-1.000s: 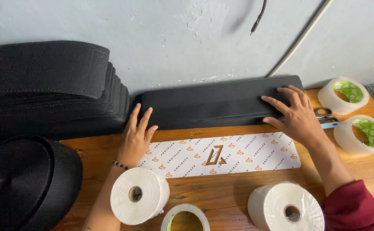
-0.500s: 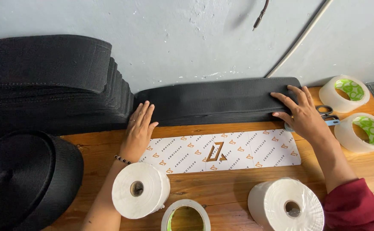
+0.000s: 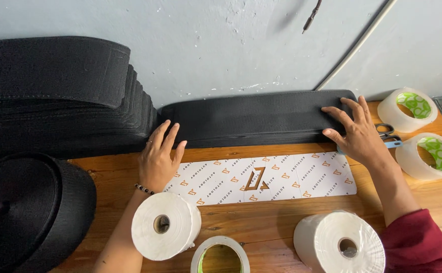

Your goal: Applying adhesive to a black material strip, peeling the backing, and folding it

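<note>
A long folded black fabric band (image 3: 256,119) lies along the wall at the back of the wooden table (image 3: 261,222). My left hand (image 3: 159,157) rests flat at its left end, fingers spread and touching the fabric's edge. My right hand (image 3: 356,134) presses down on the band's right end with the fingers apart. Just in front of the band lies a long white printed card strip (image 3: 261,179) with an orange pattern; the left hand's heel lies over its left end.
A tall stack of black bands (image 3: 54,96) fills the back left, and a big black webbing roll (image 3: 26,212) sits front left. Two white paper rolls (image 3: 166,225) (image 3: 339,242), a tape roll (image 3: 220,255), two clear tape rolls (image 3: 413,108) (image 3: 429,155) and blue-handled scissors (image 3: 387,136) surround the hands.
Both hands stayed on the black band with little shift; the left fingers have closed together slightly at its left end. The view has drifted a bit.
</note>
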